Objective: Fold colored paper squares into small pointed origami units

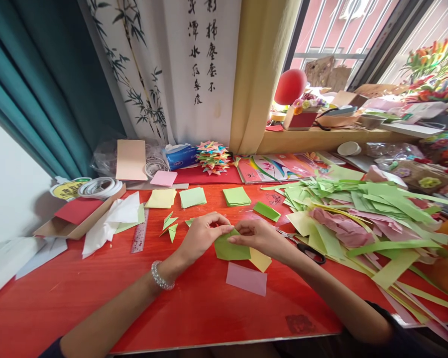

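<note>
Both hands meet over the middle of the red table, pinching the top edge of a green square of paper (229, 251). My left hand (205, 229) has thumb and fingers closed on its upper left part; my right hand (254, 234) grips it just to the right. Beneath and beside it lie a yellow paper (260, 259) and a pink paper rectangle (246, 279). Left of my left hand are small folded green paper pieces (169, 227). A folded green strip (267, 211) lies beyond my right hand, and scissors (309, 252) rest by the right forearm.
Stacks of yellow (161, 199), pale green (193, 197) and green squares (237, 196) line the back, near a multicoloured paper ball (212, 157). A clear ruler (140, 231) and a cardboard tray (78, 227) are at left. Paper strips (377, 204) heap up at right.
</note>
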Action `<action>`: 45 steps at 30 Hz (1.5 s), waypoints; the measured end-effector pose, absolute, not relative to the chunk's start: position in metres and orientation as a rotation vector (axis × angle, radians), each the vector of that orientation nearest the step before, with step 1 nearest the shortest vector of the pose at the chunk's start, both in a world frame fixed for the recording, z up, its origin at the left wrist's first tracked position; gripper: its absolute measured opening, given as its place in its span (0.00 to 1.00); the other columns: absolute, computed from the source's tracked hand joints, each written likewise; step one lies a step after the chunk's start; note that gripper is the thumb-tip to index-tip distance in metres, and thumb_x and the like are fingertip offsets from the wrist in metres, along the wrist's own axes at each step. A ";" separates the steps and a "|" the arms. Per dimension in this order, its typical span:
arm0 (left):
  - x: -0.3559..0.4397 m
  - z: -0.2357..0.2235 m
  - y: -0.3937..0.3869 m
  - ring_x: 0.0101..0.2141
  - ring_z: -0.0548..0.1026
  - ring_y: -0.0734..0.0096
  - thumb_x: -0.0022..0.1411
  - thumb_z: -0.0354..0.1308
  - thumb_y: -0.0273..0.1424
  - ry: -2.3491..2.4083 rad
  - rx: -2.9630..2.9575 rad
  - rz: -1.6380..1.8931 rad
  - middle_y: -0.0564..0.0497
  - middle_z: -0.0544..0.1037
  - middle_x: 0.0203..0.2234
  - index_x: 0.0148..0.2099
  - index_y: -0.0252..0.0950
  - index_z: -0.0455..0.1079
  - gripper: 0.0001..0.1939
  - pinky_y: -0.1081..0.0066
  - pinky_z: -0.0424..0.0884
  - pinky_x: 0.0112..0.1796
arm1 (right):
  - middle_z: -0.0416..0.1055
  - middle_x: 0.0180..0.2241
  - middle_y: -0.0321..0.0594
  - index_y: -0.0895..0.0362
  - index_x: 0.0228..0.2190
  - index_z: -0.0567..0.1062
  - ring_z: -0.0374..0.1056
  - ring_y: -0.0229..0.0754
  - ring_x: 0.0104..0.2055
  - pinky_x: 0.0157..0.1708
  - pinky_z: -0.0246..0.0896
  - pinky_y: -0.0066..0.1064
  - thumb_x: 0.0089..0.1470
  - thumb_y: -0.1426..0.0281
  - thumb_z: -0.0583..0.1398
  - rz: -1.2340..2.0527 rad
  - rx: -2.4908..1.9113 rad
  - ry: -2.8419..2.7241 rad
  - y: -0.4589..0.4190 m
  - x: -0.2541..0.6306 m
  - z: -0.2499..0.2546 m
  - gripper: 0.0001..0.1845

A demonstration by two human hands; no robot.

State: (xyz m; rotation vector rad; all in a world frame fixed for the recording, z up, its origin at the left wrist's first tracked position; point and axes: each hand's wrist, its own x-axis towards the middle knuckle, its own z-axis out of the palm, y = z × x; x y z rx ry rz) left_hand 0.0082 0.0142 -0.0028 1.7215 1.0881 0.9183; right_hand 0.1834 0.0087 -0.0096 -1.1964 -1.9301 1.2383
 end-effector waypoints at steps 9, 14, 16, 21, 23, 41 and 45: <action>0.006 -0.002 0.020 0.32 0.70 0.68 0.54 0.54 0.38 1.108 1.701 0.886 0.51 0.75 0.28 0.31 0.36 0.71 0.11 0.72 0.64 0.33 | 0.53 0.17 0.31 0.58 0.20 0.69 0.47 0.32 0.19 0.18 0.39 0.26 0.50 0.57 0.55 1.125 -1.252 -1.946 0.012 0.183 -0.010 0.18; 0.003 -0.002 0.019 0.31 0.69 0.69 0.53 0.55 0.36 1.125 1.643 0.945 0.52 0.75 0.27 0.30 0.36 0.72 0.10 0.72 0.63 0.33 | 0.54 0.17 0.32 0.58 0.21 0.70 0.48 0.32 0.20 0.19 0.42 0.25 0.49 0.57 0.56 1.189 -1.246 -1.912 0.010 0.182 -0.007 0.17; 0.003 -0.001 0.019 0.32 0.69 0.69 0.54 0.55 0.36 1.116 1.581 0.989 0.52 0.74 0.27 0.30 0.36 0.71 0.09 0.72 0.63 0.34 | 0.56 0.17 0.33 0.58 0.21 0.70 0.50 0.33 0.20 0.19 0.43 0.26 0.49 0.56 0.56 1.173 -1.283 -1.877 0.009 0.182 -0.003 0.18; 0.002 0.007 0.020 0.25 0.66 0.73 0.54 0.55 0.37 1.104 1.536 0.989 0.53 0.72 0.24 0.29 0.36 0.70 0.10 0.75 0.61 0.26 | 0.64 0.21 0.36 0.58 0.24 0.71 0.58 0.35 0.24 0.22 0.51 0.26 0.47 0.56 0.57 1.148 -1.301 -1.637 0.008 0.184 0.007 0.17; 0.002 0.010 0.021 0.21 0.63 0.76 0.53 0.56 0.38 1.057 1.528 0.908 0.54 0.70 0.21 0.29 0.35 0.69 0.10 0.76 0.58 0.22 | 0.67 0.24 0.37 0.59 0.26 0.72 0.61 0.37 0.27 0.25 0.54 0.26 0.47 0.57 0.58 1.123 -1.275 -1.532 0.009 0.185 0.010 0.16; 0.009 0.006 0.013 0.25 0.71 0.74 0.54 0.57 0.35 0.923 1.263 1.040 0.51 0.72 0.26 0.35 0.33 0.67 0.09 0.74 0.69 0.25 | 0.73 0.29 0.42 0.61 0.32 0.77 0.70 0.40 0.29 0.32 0.67 0.32 0.48 0.60 0.59 1.465 -1.033 -1.297 0.009 0.186 0.010 0.16; 0.007 0.007 0.015 0.23 0.70 0.76 0.54 0.57 0.36 0.890 1.252 0.913 0.52 0.72 0.23 0.37 0.32 0.68 0.12 0.73 0.69 0.26 | 0.73 0.27 0.41 0.61 0.31 0.77 0.70 0.41 0.30 0.31 0.68 0.31 0.47 0.61 0.60 1.477 -1.046 -1.313 0.009 0.186 0.011 0.16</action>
